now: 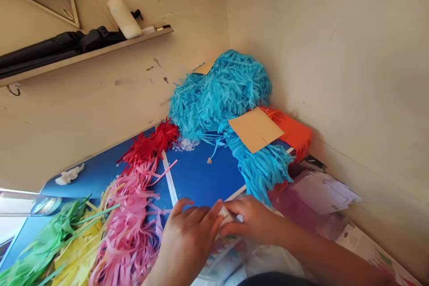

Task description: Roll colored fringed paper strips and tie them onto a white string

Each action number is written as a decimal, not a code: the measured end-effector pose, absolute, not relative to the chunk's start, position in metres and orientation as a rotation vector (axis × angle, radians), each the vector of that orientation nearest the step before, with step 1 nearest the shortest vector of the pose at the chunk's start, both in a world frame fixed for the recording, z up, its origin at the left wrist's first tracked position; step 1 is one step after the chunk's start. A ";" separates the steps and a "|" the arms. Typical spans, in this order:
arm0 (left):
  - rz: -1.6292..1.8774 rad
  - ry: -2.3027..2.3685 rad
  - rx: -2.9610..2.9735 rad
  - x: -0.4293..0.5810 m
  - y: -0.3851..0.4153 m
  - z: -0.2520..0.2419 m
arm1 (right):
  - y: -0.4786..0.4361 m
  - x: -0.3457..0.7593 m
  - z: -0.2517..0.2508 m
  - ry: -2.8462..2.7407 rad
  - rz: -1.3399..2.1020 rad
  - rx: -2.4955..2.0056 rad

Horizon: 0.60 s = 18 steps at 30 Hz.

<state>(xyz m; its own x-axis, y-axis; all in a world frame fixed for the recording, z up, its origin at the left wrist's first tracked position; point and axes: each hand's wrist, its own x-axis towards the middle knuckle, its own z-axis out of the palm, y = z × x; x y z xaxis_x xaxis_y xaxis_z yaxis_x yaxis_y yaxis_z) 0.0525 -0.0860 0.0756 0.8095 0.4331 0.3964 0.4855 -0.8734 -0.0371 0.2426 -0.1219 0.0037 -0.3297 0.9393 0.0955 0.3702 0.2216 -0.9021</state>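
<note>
Left hand and right hand pinch a small white piece at the bench's near edge, its handling seemingly unfinished. Pink fringe and, toward the far corner, blue fringe lie already cut.

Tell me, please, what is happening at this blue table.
A person's left hand and right hand hold a small pale piece, too covered to identify, near the blue table. Pink fringe, yellow fringe and green fringe lie leftward; ahead, a tan square rests on turquoise fringe.
</note>
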 end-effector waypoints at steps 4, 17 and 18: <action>-0.608 -0.683 -2.824 0.054 -0.090 0.077 | -0.122 0.242 0.002 -1.785 1.072 -1.185; -0.655 -0.768 -2.712 0.022 -0.096 0.051 | -0.121 0.245 -0.010 -1.728 0.826 -1.009; -0.710 -0.814 -2.725 0.017 -0.094 0.046 | -0.118 0.245 -0.012 -1.699 0.843 -1.022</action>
